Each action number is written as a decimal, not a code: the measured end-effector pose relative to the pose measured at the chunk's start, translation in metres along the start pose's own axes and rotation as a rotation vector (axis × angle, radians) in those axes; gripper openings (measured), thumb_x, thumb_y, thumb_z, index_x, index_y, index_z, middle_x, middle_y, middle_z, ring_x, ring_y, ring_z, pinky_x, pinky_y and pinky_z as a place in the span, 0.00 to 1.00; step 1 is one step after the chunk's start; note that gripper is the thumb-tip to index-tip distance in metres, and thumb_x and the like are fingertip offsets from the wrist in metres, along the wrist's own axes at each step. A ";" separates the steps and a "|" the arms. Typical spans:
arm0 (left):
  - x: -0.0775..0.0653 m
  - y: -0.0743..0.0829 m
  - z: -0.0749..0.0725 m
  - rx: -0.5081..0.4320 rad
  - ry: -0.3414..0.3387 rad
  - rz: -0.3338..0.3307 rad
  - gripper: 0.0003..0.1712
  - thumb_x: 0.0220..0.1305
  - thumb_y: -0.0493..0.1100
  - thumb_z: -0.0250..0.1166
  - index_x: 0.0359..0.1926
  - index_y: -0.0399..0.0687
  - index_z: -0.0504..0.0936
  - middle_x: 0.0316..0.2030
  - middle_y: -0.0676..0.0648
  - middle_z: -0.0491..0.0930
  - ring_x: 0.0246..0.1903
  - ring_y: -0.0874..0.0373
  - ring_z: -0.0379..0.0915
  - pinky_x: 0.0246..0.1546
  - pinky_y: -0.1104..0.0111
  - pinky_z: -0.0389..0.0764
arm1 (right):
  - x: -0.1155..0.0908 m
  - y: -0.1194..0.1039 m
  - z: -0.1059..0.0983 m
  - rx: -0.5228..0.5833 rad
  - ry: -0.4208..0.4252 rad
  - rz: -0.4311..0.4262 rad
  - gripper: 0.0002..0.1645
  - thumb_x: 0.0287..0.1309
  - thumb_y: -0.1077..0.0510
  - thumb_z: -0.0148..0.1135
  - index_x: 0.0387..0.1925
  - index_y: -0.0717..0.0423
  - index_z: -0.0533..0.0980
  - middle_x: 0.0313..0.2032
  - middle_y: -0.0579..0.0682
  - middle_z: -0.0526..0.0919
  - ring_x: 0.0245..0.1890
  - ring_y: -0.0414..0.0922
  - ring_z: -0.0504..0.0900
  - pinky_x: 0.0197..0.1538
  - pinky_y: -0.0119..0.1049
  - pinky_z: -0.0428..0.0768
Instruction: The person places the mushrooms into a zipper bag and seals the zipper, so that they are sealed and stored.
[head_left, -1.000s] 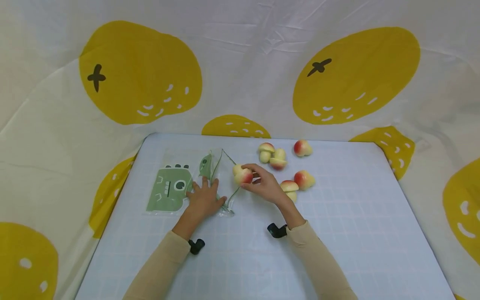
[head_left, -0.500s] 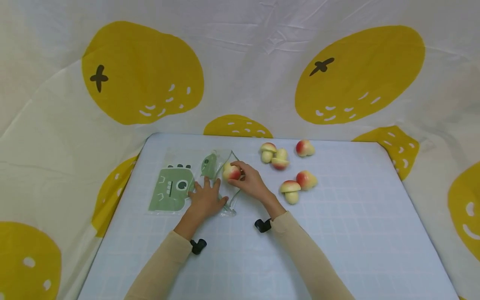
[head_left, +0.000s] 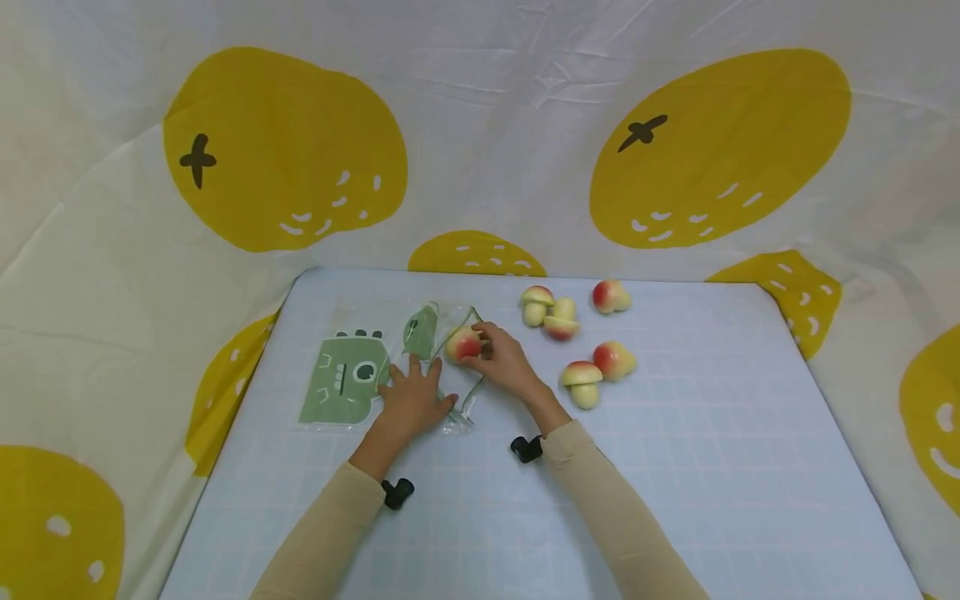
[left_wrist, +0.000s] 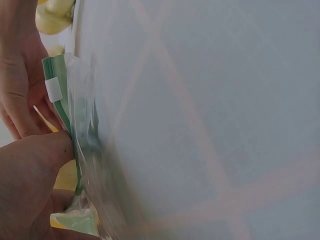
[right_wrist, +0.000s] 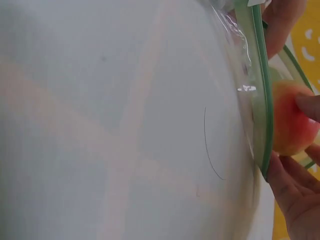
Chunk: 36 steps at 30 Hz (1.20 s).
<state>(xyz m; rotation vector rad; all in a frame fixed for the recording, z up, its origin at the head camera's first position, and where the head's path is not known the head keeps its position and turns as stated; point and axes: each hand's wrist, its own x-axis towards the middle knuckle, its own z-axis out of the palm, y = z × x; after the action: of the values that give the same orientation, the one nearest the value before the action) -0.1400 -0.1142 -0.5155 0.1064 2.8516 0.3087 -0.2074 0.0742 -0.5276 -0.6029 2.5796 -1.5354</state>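
Observation:
A clear zip bag (head_left: 337,392) with a green monster print lies flat at the table's left, its green-edged mouth spread apart toward the right. My left hand (head_left: 414,402) rests on it with the fingers spread. In the left wrist view the thumb (left_wrist: 37,155) touches the green zip edge, below a white slider (left_wrist: 53,90). My right hand (head_left: 504,363) pinches a red and cream toy mushroom (head_left: 462,343) right at the bag's mouth. In the right wrist view the mushroom's red cap (right_wrist: 292,120) shows between the green zip strips, the thumb on top of it.
Right of the bag, two toy mushrooms (head_left: 536,306) lie together near the back, with another mushroom (head_left: 610,296) beside them. Nearer the front lie a mushroom with its stem forward (head_left: 582,383) and one on its side (head_left: 615,361). A fruit-patterned cloth (head_left: 480,167) hangs behind the table.
My right hand has moved left with the toy mushroom, from outside the bag into its mouth. The bag's mouth edge has shifted slightly to the right. My left hand stays on the bag.

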 end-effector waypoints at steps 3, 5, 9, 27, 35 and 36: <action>-0.001 0.001 -0.001 0.002 0.005 -0.002 0.46 0.65 0.65 0.62 0.75 0.46 0.62 0.71 0.24 0.53 0.64 0.16 0.48 0.50 0.23 0.60 | -0.001 0.001 -0.001 0.008 0.035 0.001 0.34 0.52 0.63 0.77 0.58 0.64 0.71 0.47 0.61 0.80 0.40 0.53 0.85 0.45 0.41 0.82; -0.001 0.001 -0.002 -0.002 0.006 0.001 0.46 0.65 0.65 0.62 0.75 0.45 0.63 0.71 0.24 0.53 0.64 0.16 0.48 0.50 0.23 0.60 | -0.001 0.001 -0.002 0.003 0.060 0.008 0.31 0.52 0.63 0.77 0.55 0.65 0.71 0.44 0.62 0.79 0.38 0.52 0.84 0.43 0.40 0.82; -0.001 0.001 -0.002 0.005 0.004 0.008 0.46 0.66 0.65 0.61 0.75 0.45 0.62 0.71 0.24 0.53 0.64 0.15 0.48 0.50 0.23 0.60 | -0.003 0.001 -0.001 0.006 0.091 0.019 0.24 0.53 0.64 0.76 0.47 0.64 0.72 0.40 0.61 0.78 0.36 0.51 0.84 0.41 0.39 0.82; -0.001 0.002 0.000 0.009 0.035 0.010 0.44 0.66 0.64 0.62 0.74 0.46 0.64 0.71 0.24 0.54 0.64 0.16 0.49 0.49 0.23 0.61 | -0.009 -0.002 0.002 0.080 0.023 -0.073 0.14 0.58 0.69 0.68 0.46 0.61 0.81 0.38 0.55 0.86 0.37 0.48 0.86 0.41 0.35 0.82; -0.001 0.003 0.000 0.001 0.023 0.003 0.45 0.66 0.64 0.61 0.75 0.45 0.63 0.71 0.25 0.54 0.64 0.16 0.49 0.49 0.23 0.61 | -0.010 -0.006 -0.001 0.132 -0.098 -0.064 0.20 0.62 0.67 0.65 0.56 0.65 0.79 0.54 0.58 0.82 0.46 0.54 0.85 0.43 0.35 0.83; -0.001 0.003 0.000 -0.003 0.023 0.003 0.45 0.66 0.64 0.61 0.75 0.45 0.63 0.71 0.25 0.54 0.64 0.16 0.49 0.49 0.23 0.61 | -0.010 -0.007 -0.001 0.129 -0.117 -0.059 0.22 0.63 0.67 0.65 0.58 0.64 0.78 0.56 0.58 0.81 0.47 0.54 0.85 0.45 0.35 0.82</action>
<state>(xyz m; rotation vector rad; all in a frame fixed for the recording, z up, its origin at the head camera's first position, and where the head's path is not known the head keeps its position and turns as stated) -0.1386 -0.1115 -0.5140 0.1069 2.8737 0.3162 -0.1963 0.0764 -0.5225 -0.7373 2.3772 -1.6176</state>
